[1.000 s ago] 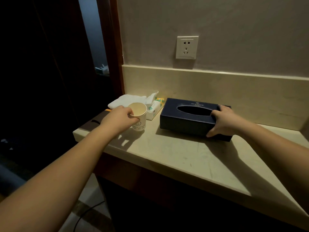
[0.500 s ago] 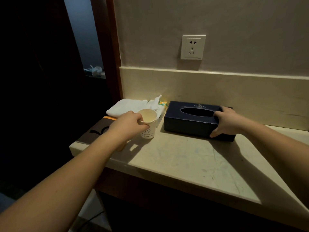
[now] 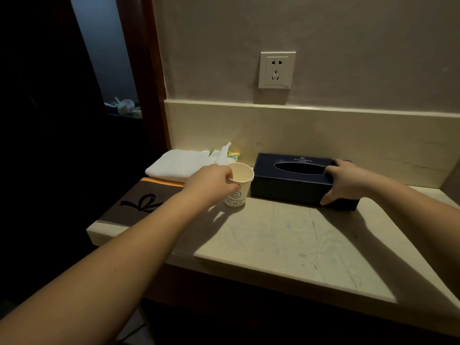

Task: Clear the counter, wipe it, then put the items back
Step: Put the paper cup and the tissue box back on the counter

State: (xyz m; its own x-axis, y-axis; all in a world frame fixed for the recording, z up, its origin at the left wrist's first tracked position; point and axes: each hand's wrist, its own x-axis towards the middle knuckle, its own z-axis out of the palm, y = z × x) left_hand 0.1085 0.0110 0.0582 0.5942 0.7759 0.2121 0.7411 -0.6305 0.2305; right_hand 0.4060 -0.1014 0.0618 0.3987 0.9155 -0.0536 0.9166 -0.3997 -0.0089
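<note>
A white paper cup [image 3: 239, 188] with a smiley face stands upright on the beige stone counter [image 3: 286, 235]. My left hand [image 3: 209, 183] grips its left side near the rim. Right of the cup lies a dark blue tissue box [image 3: 288, 185] with an oval opening on top. My right hand [image 3: 344, 180] grips the box's right end, fingers over the top and thumb on the front face. A folded white towel [image 3: 178, 163] lies at the back left, with a soft tissue pack [image 3: 227, 155] beside it.
A brown mat with a black bow print [image 3: 142, 202] covers the counter's left end, under the towel. A raised stone backsplash [image 3: 323, 135] runs behind everything, with a wall socket [image 3: 276, 69] above. A dark doorway opens at the left.
Both hands keep their holds on the cup and the box. The view has shifted, so everything sits a little further right and lower in the frame.
</note>
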